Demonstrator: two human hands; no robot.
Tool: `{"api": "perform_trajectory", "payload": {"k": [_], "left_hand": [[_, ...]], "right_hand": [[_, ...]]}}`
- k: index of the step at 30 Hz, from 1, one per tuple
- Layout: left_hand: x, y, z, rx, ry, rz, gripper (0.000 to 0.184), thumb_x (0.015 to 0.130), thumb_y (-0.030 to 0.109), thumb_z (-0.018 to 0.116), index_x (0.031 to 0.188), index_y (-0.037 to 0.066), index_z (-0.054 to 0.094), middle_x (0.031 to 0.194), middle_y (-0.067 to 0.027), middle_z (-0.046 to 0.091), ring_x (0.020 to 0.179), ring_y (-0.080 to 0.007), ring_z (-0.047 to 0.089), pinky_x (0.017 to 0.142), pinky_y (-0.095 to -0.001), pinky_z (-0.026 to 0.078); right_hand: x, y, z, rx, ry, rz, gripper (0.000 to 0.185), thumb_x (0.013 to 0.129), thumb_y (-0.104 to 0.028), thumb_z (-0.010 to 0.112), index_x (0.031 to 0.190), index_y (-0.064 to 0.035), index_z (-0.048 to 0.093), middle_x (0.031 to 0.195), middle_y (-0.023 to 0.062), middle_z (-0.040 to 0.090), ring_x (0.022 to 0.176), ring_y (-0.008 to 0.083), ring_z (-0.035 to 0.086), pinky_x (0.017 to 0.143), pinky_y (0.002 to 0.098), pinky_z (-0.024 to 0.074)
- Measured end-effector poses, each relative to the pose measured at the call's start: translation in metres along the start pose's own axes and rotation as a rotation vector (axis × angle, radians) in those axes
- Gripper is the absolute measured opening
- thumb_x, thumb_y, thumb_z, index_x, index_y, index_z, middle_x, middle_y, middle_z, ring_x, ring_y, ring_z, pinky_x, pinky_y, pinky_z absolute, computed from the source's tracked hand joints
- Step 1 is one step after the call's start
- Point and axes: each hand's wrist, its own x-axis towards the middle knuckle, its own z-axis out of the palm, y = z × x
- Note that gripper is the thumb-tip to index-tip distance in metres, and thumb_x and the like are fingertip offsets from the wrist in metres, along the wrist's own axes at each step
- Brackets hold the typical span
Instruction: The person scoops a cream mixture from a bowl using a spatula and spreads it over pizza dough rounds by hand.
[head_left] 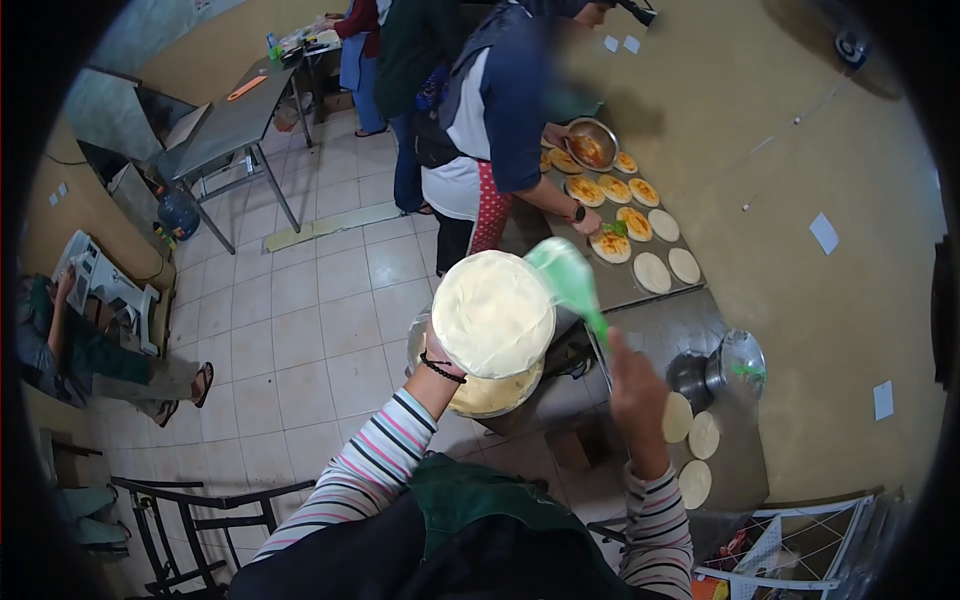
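A round, flat piece of dough [494, 314] coated with a pale spread rests on my left hand [436, 355], which is mostly hidden beneath it. My right hand [637, 400], slightly blurred, grips the handle of a green spatula [568, 275]; the blade is at the right edge of the dough. Under my left hand is a large bowl [497, 396] of pale yellow mixture. Plain dough rounds [695, 482] lie at the right on the metal table [655, 335], near a metal bowl [737, 362].
A co-worker [510, 100] in a red dotted apron leans over a tray [620, 282] of rounds with orange topping, holding a metal bowl [592, 145]. Other people stand behind and at the left. A black metal frame [200, 525] is at lower left, a white rack [800, 545] at lower right.
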Motion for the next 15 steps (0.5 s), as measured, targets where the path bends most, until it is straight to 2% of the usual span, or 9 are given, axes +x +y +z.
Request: {"api": "perform_trajectory", "payload": {"k": [1, 2, 4, 5, 6, 9, 11, 12, 15], "left_hand": [[0.004, -0.009, -0.002, -0.002, 0.005, -0.035, 0.054, 0.087, 0.044, 0.035, 0.126, 0.007, 0.039, 0.126, -0.0140, 0.044, 0.113, -0.0324, 0.045, 0.096, -0.0481, 0.034], [0.009, -0.020, -0.004, -0.003, 0.009, -0.071, 0.054, 0.087, 0.044, 0.035, 0.127, 0.008, 0.038, 0.126, -0.0137, 0.044, 0.113, -0.0321, 0.045, 0.096, -0.0480, 0.034], [0.024, -0.044, -0.015, 0.033, -0.049, -0.090, 0.051, 0.088, 0.041, 0.035, 0.126, 0.008, 0.039, 0.126, -0.0140, 0.044, 0.113, -0.0319, 0.045, 0.096, -0.0476, 0.034], [0.031, -0.059, -0.019, 0.070, -0.107, -0.108, 0.048, 0.089, 0.038, 0.035, 0.126, 0.008, 0.039, 0.125, -0.0142, 0.044, 0.113, -0.0316, 0.044, 0.095, -0.0473, 0.035], [0.038, -0.074, -0.024, 0.070, -0.106, -0.128, 0.048, 0.089, 0.038, 0.035, 0.126, 0.008, 0.039, 0.125, -0.0142, 0.044, 0.113, -0.0316, 0.044, 0.095, -0.0473, 0.035], [0.053, -0.128, -0.012, 0.023, -0.128, -0.224, 0.052, 0.087, 0.043, 0.036, 0.126, 0.009, 0.040, 0.125, -0.0137, 0.044, 0.114, -0.0312, 0.044, 0.097, -0.0469, 0.033], [0.059, -0.159, -0.011, 0.048, -0.050, -0.239, 0.053, 0.087, 0.045, 0.036, 0.126, 0.009, 0.040, 0.125, -0.0135, 0.044, 0.114, -0.0314, 0.043, 0.097, -0.0470, 0.032], [0.064, -0.171, -0.011, 0.077, 0.020, -0.230, 0.054, 0.087, 0.046, 0.035, 0.126, 0.009, 0.040, 0.126, -0.0133, 0.044, 0.115, -0.0315, 0.043, 0.098, -0.0471, 0.031], [0.081, -0.209, -0.021, 0.054, 0.051, -0.282, 0.058, 0.087, 0.050, 0.034, 0.127, 0.008, 0.038, 0.126, -0.0136, 0.044, 0.115, -0.0318, 0.042, 0.098, -0.0463, 0.031]], "right_hand": [[-0.001, 0.011, -0.009, 0.028, 0.012, 0.143, 0.039, 0.077, -0.010, 0.055, 0.116, -0.0123, 0.054, 0.064, 0.0066, 0.046, 0.049, 0.0204, 0.047, 0.042, 0.0320, 0.0379], [-0.006, 0.018, -0.015, 0.027, 0.013, 0.148, 0.039, 0.077, -0.010, 0.055, 0.116, -0.0123, 0.054, 0.064, 0.0066, 0.046, 0.049, 0.0204, 0.047, 0.042, 0.0320, 0.0379], [-0.021, 0.025, -0.025, 0.107, -0.034, 0.008, 0.039, 0.078, -0.010, 0.055, 0.117, -0.0140, 0.053, 0.062, 0.0065, 0.046, 0.047, 0.0206, 0.047, 0.042, 0.0329, 0.0381], [-0.026, 0.015, -0.040, 0.176, -0.168, -0.010, 0.041, 0.077, -0.010, 0.055, 0.117, -0.0169, 0.054, 0.061, 0.0063, 0.045, 0.044, 0.0208, 0.045, 0.041, 0.0333, 0.0383], [-0.034, 0.016, -0.040, 0.177, -0.152, -0.070, 0.042, 0.077, -0.009, 0.055, 0.117, -0.0187, 0.054, 0.060, 0.0061, 0.044, 0.041, 0.0205, 0.045, 0.040, 0.0334, 0.0383], [-0.041, 0.063, -0.047, 0.080, -0.108, 0.007, 0.042, 0.077, -0.008, 0.055, 0.117, -0.0182, 0.053, 0.060, 0.0061, 0.044, 0.043, 0.0213, 0.046, 0.041, 0.0335, 0.0385], [-0.047, 0.108, -0.058, 0.009, 0.021, 0.204, 0.043, 0.076, -0.007, 0.055, 0.117, -0.0182, 0.053, 0.061, 0.0062, 0.043, 0.045, 0.0230, 0.048, 0.042, 0.0340, 0.0392], [-0.054, 0.123, -0.067, 0.005, 0.028, 0.213, 0.043, 0.076, -0.007, 0.055, 0.117, -0.0182, 0.053, 0.061, 0.0062, 0.043, 0.045, 0.0230, 0.048, 0.042, 0.0340, 0.0392], [-0.073, 0.147, -0.104, 0.044, -0.070, 0.271, 0.045, 0.074, -0.006, 0.054, 0.118, -0.0167, 0.052, 0.063, 0.0076, 0.046, 0.049, 0.0237, 0.049, 0.044, 0.0347, 0.0404]]}}
